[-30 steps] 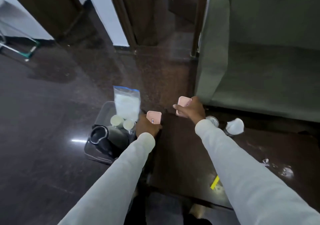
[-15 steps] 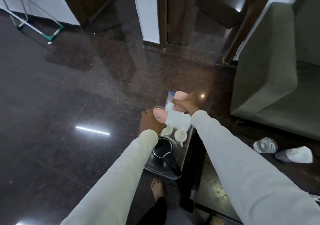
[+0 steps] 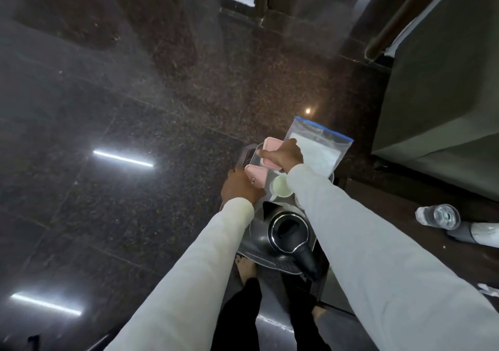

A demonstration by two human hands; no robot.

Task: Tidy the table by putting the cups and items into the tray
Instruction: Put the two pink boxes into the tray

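Observation:
A clear tray [image 3: 272, 263] stands at the left end of the dark table. In it are a black kettle [image 3: 287, 230], a white cup [image 3: 280, 187] and a clear zip bag of white powder [image 3: 320, 150]. My left hand [image 3: 240, 188] grips a pink-lidded box [image 3: 256, 175] at the tray's left side. Just beyond it, my right hand [image 3: 283, 154] holds a second pink-lidded box [image 3: 270, 152] over the tray's far end. Whether either box rests on the tray floor I cannot tell.
On the dark table [image 3: 405, 215] to the right lie a clear glass [image 3: 437, 215] on its side and a white-and-grey object [image 3: 478, 233]. A grey sofa [image 3: 445, 94] stands at the right. Glossy dark floor [image 3: 108, 107] lies to the left; my bare feet show below.
Both hands carried the pink-lidded boxes leftward from the table to the tray's far end and lowered them. The view swung left and down over the tray.

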